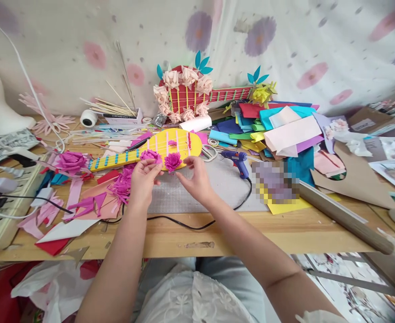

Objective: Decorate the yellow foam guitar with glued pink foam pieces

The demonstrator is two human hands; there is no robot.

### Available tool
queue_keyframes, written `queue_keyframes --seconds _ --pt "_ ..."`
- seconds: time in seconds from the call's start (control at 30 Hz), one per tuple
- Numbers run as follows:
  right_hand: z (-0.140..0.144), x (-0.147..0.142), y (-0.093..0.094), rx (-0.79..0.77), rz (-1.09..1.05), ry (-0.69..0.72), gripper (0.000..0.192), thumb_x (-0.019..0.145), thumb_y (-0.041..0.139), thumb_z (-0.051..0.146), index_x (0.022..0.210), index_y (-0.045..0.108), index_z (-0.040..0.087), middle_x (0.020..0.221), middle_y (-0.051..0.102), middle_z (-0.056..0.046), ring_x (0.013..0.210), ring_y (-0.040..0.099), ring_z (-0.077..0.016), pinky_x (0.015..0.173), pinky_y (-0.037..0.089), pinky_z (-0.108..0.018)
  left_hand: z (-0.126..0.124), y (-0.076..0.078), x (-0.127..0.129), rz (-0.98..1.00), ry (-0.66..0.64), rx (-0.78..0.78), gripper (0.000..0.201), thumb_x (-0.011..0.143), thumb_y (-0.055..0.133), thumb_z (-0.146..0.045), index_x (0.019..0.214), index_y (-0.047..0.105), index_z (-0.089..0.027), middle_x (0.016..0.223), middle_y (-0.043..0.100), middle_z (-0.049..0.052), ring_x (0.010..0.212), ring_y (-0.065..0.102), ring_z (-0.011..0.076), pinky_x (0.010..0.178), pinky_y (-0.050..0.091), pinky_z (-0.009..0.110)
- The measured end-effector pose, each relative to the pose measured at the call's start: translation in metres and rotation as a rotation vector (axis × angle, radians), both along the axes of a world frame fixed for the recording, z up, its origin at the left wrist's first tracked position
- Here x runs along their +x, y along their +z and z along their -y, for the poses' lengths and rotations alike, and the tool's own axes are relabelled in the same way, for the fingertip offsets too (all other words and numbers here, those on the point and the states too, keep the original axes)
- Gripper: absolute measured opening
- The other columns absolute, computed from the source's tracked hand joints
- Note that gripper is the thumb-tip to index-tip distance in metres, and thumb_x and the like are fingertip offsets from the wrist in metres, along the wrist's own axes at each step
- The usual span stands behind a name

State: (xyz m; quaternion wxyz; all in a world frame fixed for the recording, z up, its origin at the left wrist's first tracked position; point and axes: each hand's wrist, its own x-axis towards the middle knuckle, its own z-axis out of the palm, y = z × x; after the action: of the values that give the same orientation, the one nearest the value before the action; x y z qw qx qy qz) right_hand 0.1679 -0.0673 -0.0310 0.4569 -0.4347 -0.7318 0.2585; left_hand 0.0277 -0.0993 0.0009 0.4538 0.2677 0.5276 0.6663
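A yellow paper guitar (187, 142) with pink strips and a blue-marked neck lies across the table in front of me. My left hand (145, 176) pinches a pink paper flower (150, 155) at the guitar's lower edge. Just right of it, a magenta paper flower (173, 162) sits on the guitar body. My right hand (195, 177) is beside that flower, thumb and fingers apart, with nothing in it. Scissors (209, 153) lie by the guitar's rounded end. A blue glue gun (236, 160) stands to the right, its black cord curving behind my right forearm.
Behind stands a red paper guitar (190, 96) with pale roses. Coloured paper sheets (291, 130) are piled at right; a cardboard tube (348, 217) reaches the front edge. Pink paper scraps (89, 205) and a power strip (15, 202) lie left. A grey cutting mat (217, 197) is under my hands.
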Motion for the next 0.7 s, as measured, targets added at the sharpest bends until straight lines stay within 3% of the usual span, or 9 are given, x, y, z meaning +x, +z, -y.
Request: queue_keyframes --seconds 0.1,0.27,0.7 --pt "-0.015 -0.008 -0.002 0.236 0.261 0.045 0.052 0.07 0.061 0.027 0.118 0.043 0.02 0.124 0.045 -0.015 0.12 0.038 -0.031 0.101 0.031 -0.05 0.002 -0.004 -0.013 -0.019 0.03 -0.041 0.042 0.05 0.076 -0.024 0.083 0.05 -0.017 0.07 0.061 -0.002 0.057 0.061 0.01 0.038 0.041 0.014" --pt "-0.039 -0.02 -0.007 0.321 0.389 0.112 0.063 0.072 0.059 0.029 0.13 0.037 0.019 0.131 0.039 -0.016 0.125 0.032 -0.0307 0.105 0.026 -0.051 0.003 -0.015 -0.019 -0.092 0.001 -0.086 0.044 0.054 0.074 -0.023 0.085 0.043 -0.019 0.064 0.059 -0.005 0.048 0.059 0.0106 0.034 0.042 0.016" --pt "-0.057 -0.018 -0.011 0.06 0.137 0.109 0.05 0.074 0.06 0.033 0.12 0.043 0.02 0.122 0.052 -0.012 0.112 0.049 -0.0248 0.095 0.04 -0.042 -0.011 -0.018 -0.005 -0.212 -0.193 -0.18 0.033 0.07 0.065 -0.014 0.092 0.041 -0.019 0.06 0.057 -0.006 0.049 0.063 0.0128 0.037 0.047 0.018"
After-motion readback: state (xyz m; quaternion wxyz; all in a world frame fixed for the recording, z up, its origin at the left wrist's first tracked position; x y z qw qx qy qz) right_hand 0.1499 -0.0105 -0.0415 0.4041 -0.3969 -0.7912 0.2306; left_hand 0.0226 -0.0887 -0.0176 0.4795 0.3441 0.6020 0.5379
